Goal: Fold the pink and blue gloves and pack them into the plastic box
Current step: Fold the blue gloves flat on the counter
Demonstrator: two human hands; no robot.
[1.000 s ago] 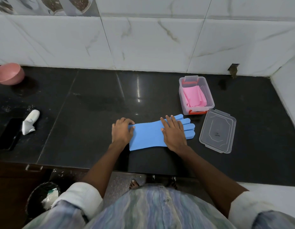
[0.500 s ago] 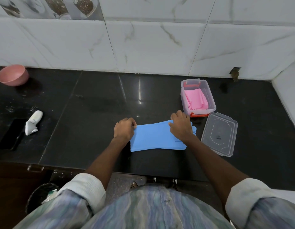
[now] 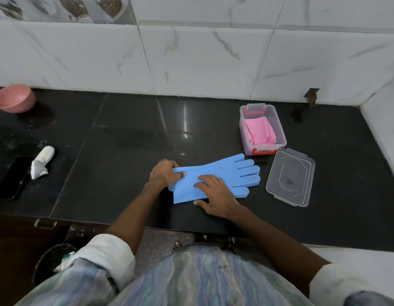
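Observation:
Blue gloves lie flat and stacked on the black counter, fingers pointing right toward the box. My left hand pinches the cuff end at the left, thumb on top. My right hand rests flat across the middle of the gloves, fingers spread, pressing them down. The clear plastic box stands open just beyond the glove fingers, with folded pink gloves inside it.
The box's clear lid lies to the right of the blue gloves. A pink bowl sits far left by the wall. A white object and a black phone lie at left. Tiled walls close the back and right.
My right hand has slid left from the glove fingers to the middle, uncovering the fingers. My left hand keeps hold of the cuff.

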